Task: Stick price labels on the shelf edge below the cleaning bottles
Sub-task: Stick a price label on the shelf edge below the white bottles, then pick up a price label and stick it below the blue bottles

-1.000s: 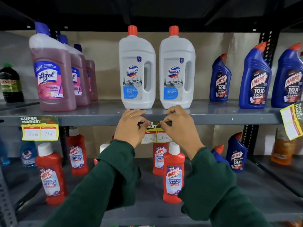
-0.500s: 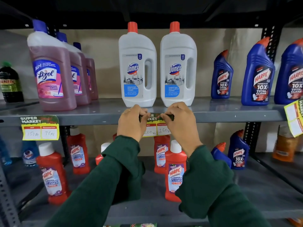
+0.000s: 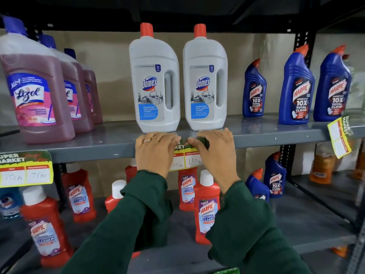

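A yellow and green price label [image 3: 185, 158] hangs against the grey shelf edge [image 3: 94, 152], just below two white Domex bottles [image 3: 156, 84]. My left hand [image 3: 156, 153] lies over the label's left side, fingers flat on the shelf edge. My right hand [image 3: 215, 153] covers the label's right top corner and presses it to the edge. Only the middle strip of the label shows between my hands, with handwritten prices.
A second price label [image 3: 25, 169] sticks under the pink Lizol bottles [image 3: 35, 89] at left. A third label [image 3: 339, 135] hangs tilted under the blue Harpic bottles [image 3: 296, 89] at right. Red Harpic bottles [image 3: 206, 206] stand on the lower shelf.
Both hands have risen with the label from below the shelf edge up onto it, and now press it flat there. The view has moved closer to the shelf.
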A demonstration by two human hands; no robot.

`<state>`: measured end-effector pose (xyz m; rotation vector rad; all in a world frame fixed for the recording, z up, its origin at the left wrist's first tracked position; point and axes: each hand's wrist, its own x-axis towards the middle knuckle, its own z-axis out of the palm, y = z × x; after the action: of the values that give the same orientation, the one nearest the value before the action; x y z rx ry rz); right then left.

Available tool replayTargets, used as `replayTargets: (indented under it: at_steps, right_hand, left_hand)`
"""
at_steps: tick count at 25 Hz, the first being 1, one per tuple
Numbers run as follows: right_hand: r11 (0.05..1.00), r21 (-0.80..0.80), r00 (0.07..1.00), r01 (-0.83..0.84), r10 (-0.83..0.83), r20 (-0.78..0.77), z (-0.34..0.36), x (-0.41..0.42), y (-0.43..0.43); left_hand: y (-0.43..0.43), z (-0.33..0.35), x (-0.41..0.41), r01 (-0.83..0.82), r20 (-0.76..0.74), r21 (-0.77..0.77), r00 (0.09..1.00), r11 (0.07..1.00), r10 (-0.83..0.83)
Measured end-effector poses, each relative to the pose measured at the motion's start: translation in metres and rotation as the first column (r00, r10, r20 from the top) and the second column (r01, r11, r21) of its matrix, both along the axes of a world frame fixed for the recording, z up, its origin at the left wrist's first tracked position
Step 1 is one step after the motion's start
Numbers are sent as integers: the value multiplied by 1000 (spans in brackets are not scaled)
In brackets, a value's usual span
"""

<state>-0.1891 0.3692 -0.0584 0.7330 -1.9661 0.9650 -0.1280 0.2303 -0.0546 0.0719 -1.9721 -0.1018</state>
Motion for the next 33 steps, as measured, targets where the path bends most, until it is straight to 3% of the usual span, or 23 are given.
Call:
replayTargets:
  at_steps: [8, 12, 15, 18, 20, 22, 25, 28, 33]
  right_hand:
    - [998, -15, 997, -64, 63, -43, 1, -2, 9]
    - [995, 27, 995, -93, 93, -18, 6, 0, 15]
    - [973, -21, 972, -232, 232, 33, 11, 0, 32]
    - [956, -116, 961, -271, 276, 28, 17, -9, 72]
    - [963, -249, 994, -108, 113, 3, 19, -27, 114]
    - [909, -398, 991, 123, -133, 3, 17, -54, 165]
    - [815, -449, 931, 366, -315, 186, 10, -99, 237]
    - [814, -408, 878, 413, -237, 416, -5, -133, 285]
    - [821, -538, 932, 189, 21, 361, -8, -145, 325]
  left_hand:
    - [-15, 4, 12, 167, 29, 4, 986, 986, -167]
    - [-7, 5, 18, 192, 7, 182, 981, 964, -196]
    - [6, 12, 12, 269, -131, 318, 962, 909, -238]
    - [52, 20, -9, 222, -209, 168, 960, 960, -186]
    - [98, 25, -31, 235, -167, 53, 960, 971, -224]
    - [149, 23, -58, 268, -101, -70, 956, 961, -274]
    - [218, 17, -103, 260, 1, -180, 965, 949, -264]
    - [268, 9, -144, 179, 125, -231, 980, 956, -153]
    - [292, -2, -170, 3, 98, -211, 995, 977, 19]
